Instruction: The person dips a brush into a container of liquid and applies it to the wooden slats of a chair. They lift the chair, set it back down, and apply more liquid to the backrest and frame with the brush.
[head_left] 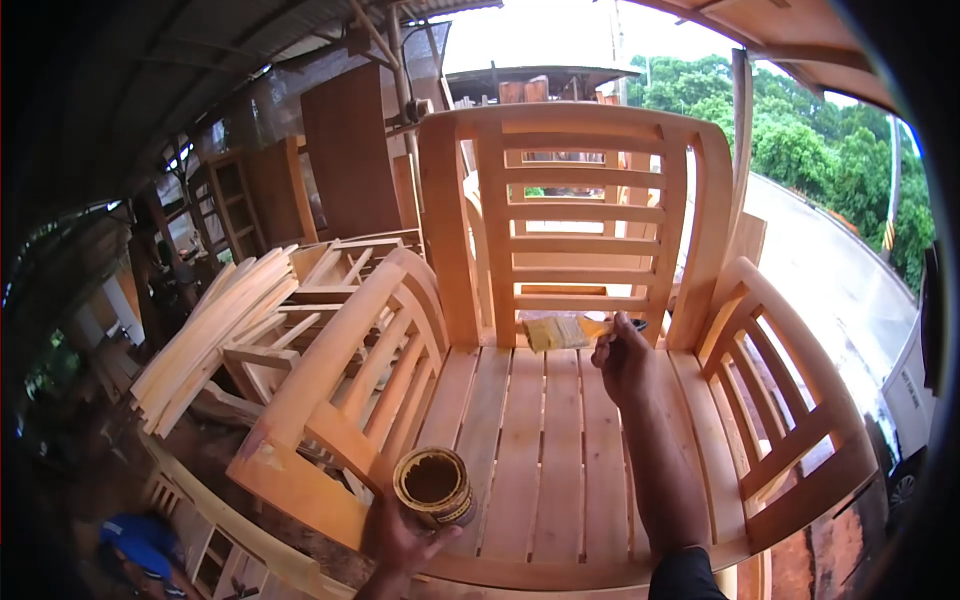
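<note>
A slatted wooden chair (560,420) with a tall back and two curved arms fills the middle of the view. My right hand (625,358) is closed round the handle of a paint brush (558,333), whose wide, yellowish bristles point left in front of the lower backrest, above the seat. Low on the left side of the seat, my left hand (405,535) holds a round open tin (434,486) with dark brown contents and a stained rim.
Stacked pale wood strips (225,330) and unfinished frames stand left of the chair. A person in blue (145,545) bends down at the lower left. Wooden panels (350,150) lean behind. A wet road (830,250) and trees show at the right.
</note>
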